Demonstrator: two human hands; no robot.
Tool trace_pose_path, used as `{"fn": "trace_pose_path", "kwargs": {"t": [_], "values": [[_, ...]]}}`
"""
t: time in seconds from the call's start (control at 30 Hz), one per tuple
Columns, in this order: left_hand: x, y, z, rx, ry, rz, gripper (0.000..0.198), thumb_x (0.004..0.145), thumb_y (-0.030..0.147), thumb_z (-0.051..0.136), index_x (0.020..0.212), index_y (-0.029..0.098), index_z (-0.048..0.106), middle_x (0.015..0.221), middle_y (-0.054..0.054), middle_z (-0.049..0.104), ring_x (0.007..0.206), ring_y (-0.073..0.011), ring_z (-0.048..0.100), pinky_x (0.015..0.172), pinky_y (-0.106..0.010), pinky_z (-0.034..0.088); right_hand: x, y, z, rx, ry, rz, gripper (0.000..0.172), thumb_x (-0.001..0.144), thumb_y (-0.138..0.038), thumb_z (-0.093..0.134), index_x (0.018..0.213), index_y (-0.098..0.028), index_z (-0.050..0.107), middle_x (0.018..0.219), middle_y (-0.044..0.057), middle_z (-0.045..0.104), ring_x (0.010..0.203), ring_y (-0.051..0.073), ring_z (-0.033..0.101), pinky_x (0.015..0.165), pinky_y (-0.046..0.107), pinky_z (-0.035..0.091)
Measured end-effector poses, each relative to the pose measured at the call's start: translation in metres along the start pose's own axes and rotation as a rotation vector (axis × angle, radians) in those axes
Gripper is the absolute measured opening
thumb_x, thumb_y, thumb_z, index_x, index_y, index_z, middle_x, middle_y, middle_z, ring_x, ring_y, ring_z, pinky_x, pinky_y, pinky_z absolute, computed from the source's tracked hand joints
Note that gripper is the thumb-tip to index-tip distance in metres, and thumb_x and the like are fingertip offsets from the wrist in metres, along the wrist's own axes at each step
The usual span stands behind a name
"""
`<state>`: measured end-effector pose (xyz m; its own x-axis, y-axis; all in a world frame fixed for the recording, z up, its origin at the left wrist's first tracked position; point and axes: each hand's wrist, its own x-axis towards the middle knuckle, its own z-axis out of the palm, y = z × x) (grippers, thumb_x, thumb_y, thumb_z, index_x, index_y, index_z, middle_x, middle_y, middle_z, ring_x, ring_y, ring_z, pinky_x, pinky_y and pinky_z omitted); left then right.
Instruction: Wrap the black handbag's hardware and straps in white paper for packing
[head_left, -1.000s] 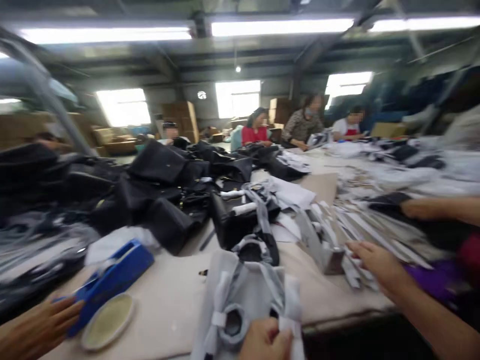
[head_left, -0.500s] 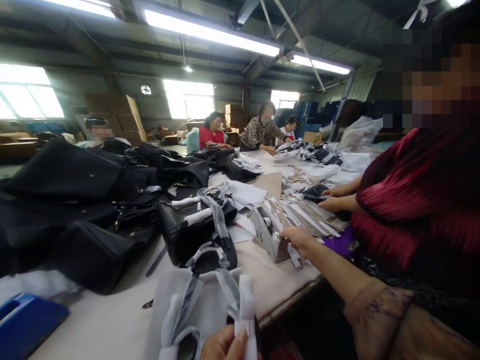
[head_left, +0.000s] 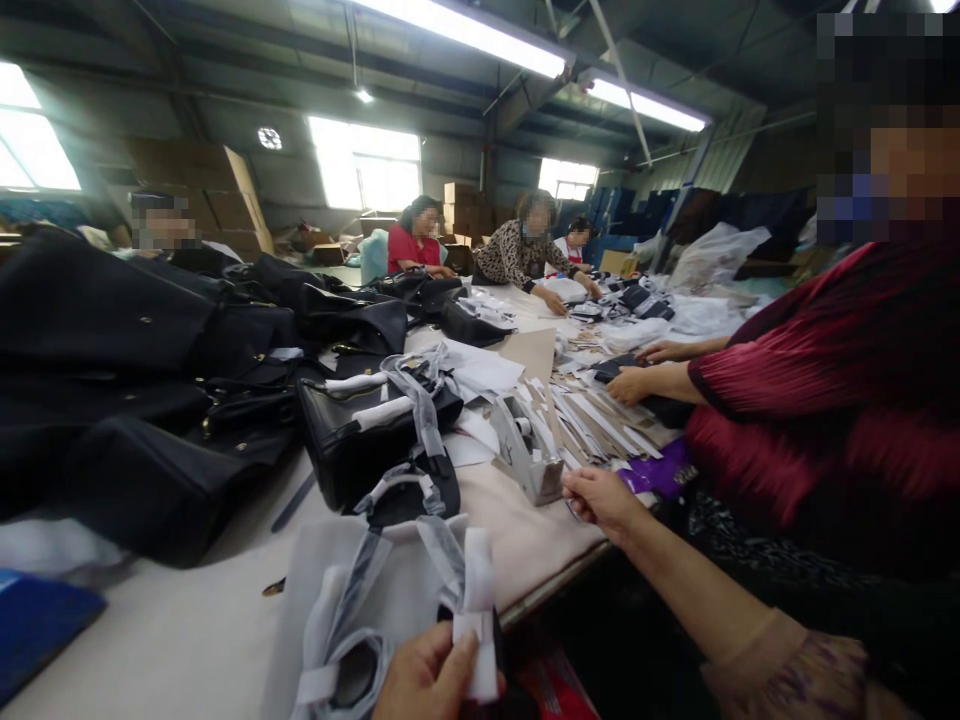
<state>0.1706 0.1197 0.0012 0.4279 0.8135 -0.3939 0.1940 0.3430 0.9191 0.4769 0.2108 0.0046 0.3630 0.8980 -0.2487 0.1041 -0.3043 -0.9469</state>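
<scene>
My left hand [head_left: 429,672], at the bottom, pinches a white-wrapped strap [head_left: 477,615] between thumb and fingers. This strap belongs to a handbag [head_left: 360,550] covered in translucent plastic, whose other straps also wear clear and white wrapping. Beside the front end of a grey tape dispenser [head_left: 536,480], my right hand [head_left: 604,500] has its thumb and forefinger pressed together. Whatever lies between those fingertips is too small to tell. Behind the plastic-covered bag sits a black handbag [head_left: 337,430] with white-wrapped handles.
Black bags [head_left: 112,330] are heaped at the left. Paper strips [head_left: 600,420] lie beyond the dispenser. At the right, a co-worker in a red and black top [head_left: 810,340] handles a dark piece. A blue object [head_left: 45,630] is at the lower left; other people stand across the table [head_left: 202,620].
My right hand has come slightly away from the tape dispenser's front end. My left hand still holds the wrapped strap. The whole view has shifted a little.
</scene>
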Motion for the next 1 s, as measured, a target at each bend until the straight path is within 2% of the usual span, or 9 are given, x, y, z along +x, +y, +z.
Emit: {"fn": "trace_pose_path", "kwargs": {"t": [0.17, 0.27, 0.37, 0.47, 0.53, 0.6, 0.7, 1.0], "values": [[-0.005, 0.001, 0.004, -0.047, 0.039, -0.011, 0.066, 0.074, 0.077, 0.054, 0.081, 0.013, 0.066, 0.070, -0.005, 0.068, 0.063, -0.0181, 0.057, 0.058, -0.026, 0.040, 0.006, 0.010, 0.001, -0.106, 0.036, -0.054, 0.018, 0.066, -0.029, 0.063, 0.055, -0.017, 0.054, 0.048, 0.000, 0.055, 0.040, 0.009, 0.041, 0.038, 0.022, 0.027], [-0.010, 0.006, 0.007, -0.039, 0.048, 0.005, 0.057, 0.082, 0.067, 0.052, 0.080, 0.012, 0.066, 0.068, -0.005, 0.066, 0.061, -0.0165, 0.055, 0.056, -0.025, 0.040, -0.013, 0.005, 0.000, -0.169, -0.037, -0.096, 0.019, 0.067, -0.030, 0.066, 0.057, -0.016, 0.058, 0.049, 0.000, 0.056, 0.043, 0.009, 0.041, 0.042, 0.022, 0.028], [-0.013, 0.014, 0.009, 0.013, 0.079, 0.016, 0.050, 0.086, 0.058, 0.050, 0.078, 0.011, 0.067, 0.065, -0.004, 0.064, 0.058, -0.0153, 0.053, 0.053, -0.024, 0.037, -0.053, -0.012, 0.010, -0.185, -0.295, -0.143, 0.026, 0.075, -0.041, 0.066, 0.069, -0.016, 0.064, 0.060, 0.000, 0.061, 0.049, 0.009, 0.044, 0.048, 0.021, 0.032], [-0.013, 0.019, 0.010, 0.020, 0.089, 0.015, 0.045, 0.088, 0.052, 0.049, 0.080, 0.011, 0.067, 0.068, -0.004, 0.065, 0.059, -0.0160, 0.055, 0.054, -0.024, 0.039, -0.096, -0.035, 0.034, -0.264, -0.672, -0.209, 0.028, 0.082, -0.040, 0.063, 0.071, -0.015, 0.066, 0.060, 0.000, 0.062, 0.052, 0.010, 0.047, 0.050, 0.021, 0.034], [-0.014, 0.020, 0.011, 0.043, 0.097, 0.034, 0.045, 0.088, 0.051, 0.048, 0.082, 0.011, 0.068, 0.070, -0.005, 0.066, 0.062, -0.0167, 0.056, 0.055, -0.024, 0.040, -0.118, -0.044, 0.054, -0.318, -0.781, -0.219, 0.026, 0.084, -0.035, 0.060, 0.068, -0.015, 0.066, 0.061, 0.001, 0.063, 0.054, 0.011, 0.051, 0.053, 0.021, 0.037], [-0.016, 0.020, 0.011, 0.086, 0.116, 0.053, 0.045, 0.089, 0.051, 0.048, 0.082, 0.011, 0.068, 0.072, -0.005, 0.066, 0.064, -0.0175, 0.057, 0.055, -0.024, 0.040, -0.131, -0.045, 0.071, -0.404, -0.776, -0.216, 0.026, 0.084, -0.032, 0.059, 0.066, -0.015, 0.067, 0.060, 0.001, 0.064, 0.056, 0.012, 0.053, 0.053, 0.022, 0.039], [-0.018, 0.020, 0.010, 0.121, 0.153, 0.050, 0.043, 0.088, 0.049, 0.049, 0.078, 0.011, 0.067, 0.069, -0.005, 0.065, 0.063, -0.0170, 0.056, 0.052, -0.024, 0.037, -0.135, -0.037, 0.084, -0.561, -0.678, -0.239, 0.026, 0.083, -0.031, 0.059, 0.064, -0.016, 0.068, 0.059, 0.000, 0.065, 0.055, 0.013, 0.055, 0.051, 0.021, 0.038], [-0.016, 0.017, 0.009, 0.128, 0.149, 0.055, 0.039, 0.090, 0.045, 0.048, 0.073, 0.013, 0.063, 0.068, -0.003, 0.063, 0.062, -0.0160, 0.055, 0.052, -0.024, 0.035, -0.130, -0.024, 0.087, -0.627, -0.531, -0.255, 0.026, 0.080, -0.034, 0.061, 0.061, -0.017, 0.067, 0.058, 0.000, 0.066, 0.055, 0.014, 0.058, 0.050, 0.022, 0.039]]}}
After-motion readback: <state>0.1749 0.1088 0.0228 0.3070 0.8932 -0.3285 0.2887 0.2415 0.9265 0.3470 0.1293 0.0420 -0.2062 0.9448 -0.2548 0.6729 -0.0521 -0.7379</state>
